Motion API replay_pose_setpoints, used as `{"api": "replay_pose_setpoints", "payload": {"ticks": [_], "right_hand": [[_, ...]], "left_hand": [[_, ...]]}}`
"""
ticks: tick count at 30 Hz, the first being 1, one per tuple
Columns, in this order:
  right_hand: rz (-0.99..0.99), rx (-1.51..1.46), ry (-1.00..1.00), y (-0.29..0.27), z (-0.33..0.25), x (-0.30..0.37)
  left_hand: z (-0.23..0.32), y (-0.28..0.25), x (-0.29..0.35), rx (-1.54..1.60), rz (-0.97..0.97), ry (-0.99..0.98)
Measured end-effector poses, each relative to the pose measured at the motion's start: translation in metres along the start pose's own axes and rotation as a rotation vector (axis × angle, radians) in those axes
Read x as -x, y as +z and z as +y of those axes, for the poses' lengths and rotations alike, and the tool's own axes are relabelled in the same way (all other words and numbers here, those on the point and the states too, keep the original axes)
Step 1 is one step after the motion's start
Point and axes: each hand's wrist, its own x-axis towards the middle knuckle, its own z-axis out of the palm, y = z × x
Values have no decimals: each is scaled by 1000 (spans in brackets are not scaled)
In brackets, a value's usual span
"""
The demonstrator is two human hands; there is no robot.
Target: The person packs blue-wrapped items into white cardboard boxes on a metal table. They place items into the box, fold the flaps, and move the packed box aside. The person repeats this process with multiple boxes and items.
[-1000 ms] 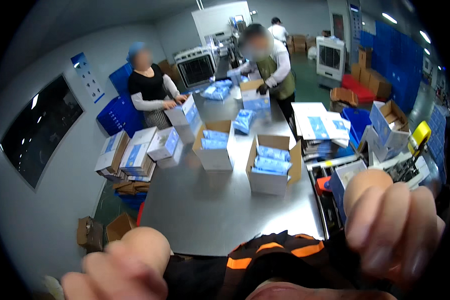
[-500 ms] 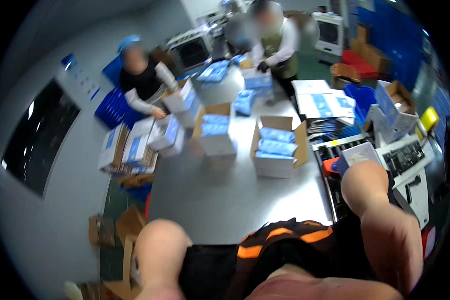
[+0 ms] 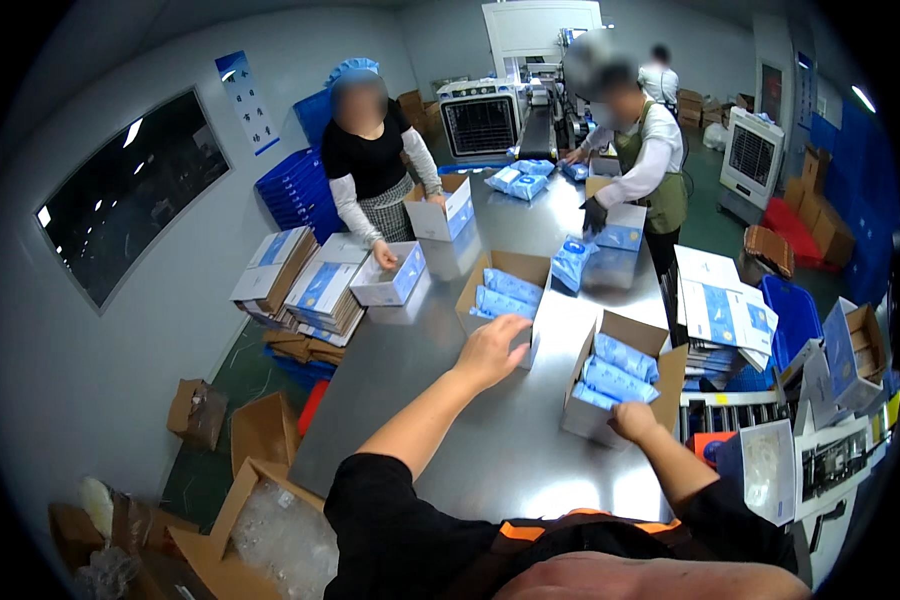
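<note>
My left hand (image 3: 495,352) is stretched over the table with its fingers apart, close to the near side of an open carton (image 3: 544,345). Blue soft packs (image 3: 510,287) lie in that carton. Further right stands a second open carton (image 3: 592,423), also holding several blue packs (image 3: 621,379). Its near right edge is under my right hand (image 3: 633,420), whose fingers are curled over it; the fingertips are partly hidden.
Both cartons stand on a long metal table (image 3: 420,400). Across it, a co-worker in a blue cap (image 3: 375,160) and another with dark gloves (image 3: 645,150) handle boxes. Flattened cartons (image 3: 328,290) are stacked at left. A roller conveyor (image 3: 735,412) runs at right.
My arms have come up from low at the sides and reached forward to the two cartons. The whole view has shifted, showing more of the room's far end.
</note>
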Motion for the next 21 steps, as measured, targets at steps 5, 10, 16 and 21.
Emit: {"api": "replay_pose_setpoints", "payload": {"ticks": [5,10,16,21], "right_hand": [[42,-57,108,-10,-12,6],[62,-70,148,-13,-11,10],[-54,-169,167,-12,1,-3],[-213,-264,248,-2,11,18]], "left_hand": [[-142,108,-11,-593,-166,3],[-188,177,-29,-420,-689,-504],[-123,152,44,-324,-637,-350],[-13,118,137,-185,-724,-346]]}}
